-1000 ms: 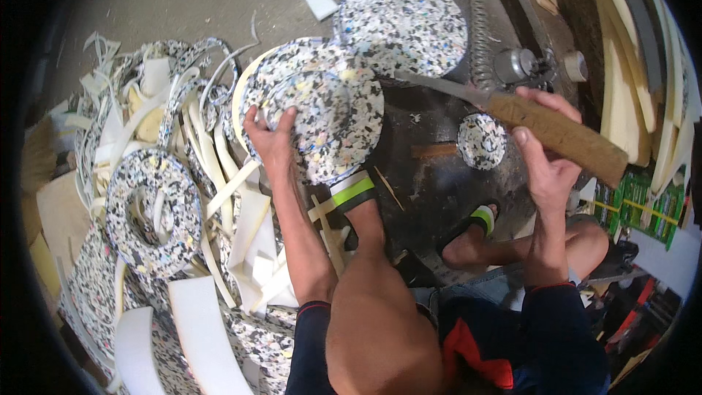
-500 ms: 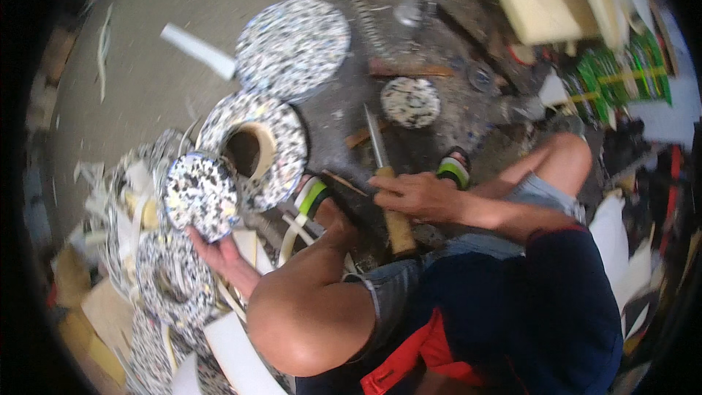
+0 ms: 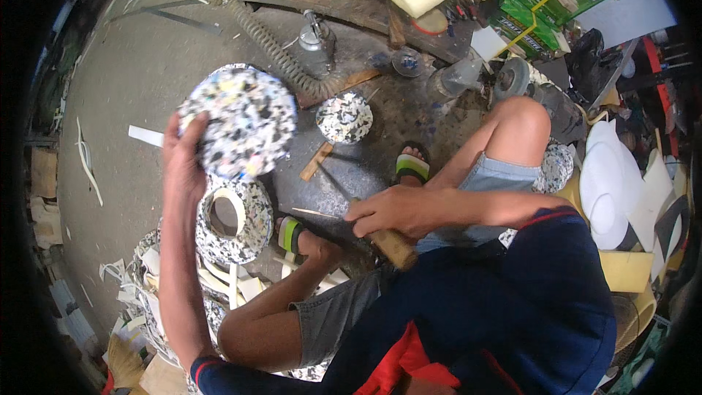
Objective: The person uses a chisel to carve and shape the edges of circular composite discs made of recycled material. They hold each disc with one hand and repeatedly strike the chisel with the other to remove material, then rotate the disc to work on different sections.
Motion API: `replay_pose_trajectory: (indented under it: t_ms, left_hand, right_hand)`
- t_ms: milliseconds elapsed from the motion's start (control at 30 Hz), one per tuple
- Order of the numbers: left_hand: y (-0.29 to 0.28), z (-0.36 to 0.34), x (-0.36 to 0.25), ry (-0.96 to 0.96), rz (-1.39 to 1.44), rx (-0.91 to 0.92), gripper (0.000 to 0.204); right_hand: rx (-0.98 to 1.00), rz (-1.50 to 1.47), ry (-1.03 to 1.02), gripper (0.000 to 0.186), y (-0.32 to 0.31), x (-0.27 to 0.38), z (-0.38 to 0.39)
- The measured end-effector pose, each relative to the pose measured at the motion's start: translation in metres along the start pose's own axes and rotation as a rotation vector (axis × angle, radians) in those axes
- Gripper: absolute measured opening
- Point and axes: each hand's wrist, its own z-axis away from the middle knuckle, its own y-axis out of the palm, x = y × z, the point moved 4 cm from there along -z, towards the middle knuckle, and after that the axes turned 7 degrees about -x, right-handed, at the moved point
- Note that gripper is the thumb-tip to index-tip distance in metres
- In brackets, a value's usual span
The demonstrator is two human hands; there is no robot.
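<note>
Foam disc [image 3: 245, 121]: speckled, held out to my left, just beyond the foam ring [image 3: 257, 230].
Left grip [image 3: 184, 153]: closed on the disc's left rim, thumb over the upper face; fingers underneath hidden from me.
Disc handling: I judge it light, springy, non-slip, liable to dent if pinched hard.
Hold point: I favour the rim, thumb flat.
Right grip [image 3: 395, 212]: wrapped around the knife's wooden handle [image 3: 395, 250].

Soft daylight, dark curved fisheye rim.
</note>
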Motion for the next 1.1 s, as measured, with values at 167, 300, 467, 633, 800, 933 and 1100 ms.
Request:
replay_pose_trajectory:
  t_ms: [167,300,467,633,800,933,1100]
  left_hand:
    - [0.065,-0.058,0.141,-0.251,0.133,0.094,0.042]
    - [0.123,-0.060,0.269,-0.389,0.266,0.077,0.032]
    - [0.144,-0.052,0.361,-0.345,-0.048,-0.252,0.061]
    - [0.150,-0.067,0.396,-0.763,0.139,0.091,0.071]
    - [0.180,-0.057,0.411,-0.970,0.064,0.341,0.054]
    - [0.209,-0.057,0.421,-0.856,0.048,0.166,0.054]
    - [0.234,-0.052,0.444,-0.826,-0.027,0.036,0.053]
  right_hand:
    - [-0.076,-0.160,0.192,0.027,-0.160,0.055,0.010]
    - [-0.624,0.125,0.082,0.034,-0.228,0.112,0.019]
    - [-1.221,0.016,0.285,0.041,-0.236,0.100,0.082]
    - [-1.039,-0.018,0.308,0.042,-0.262,0.057,0.115]
    - [-1.167,-0.165,0.047,0.029,-0.267,0.057,0.112]
    - [-1.154,-0.150,0.143,0.037,-0.263,0.065,0.111]
    - [-1.084,-0.169,0.132,0.038,-0.266,0.072,0.109]
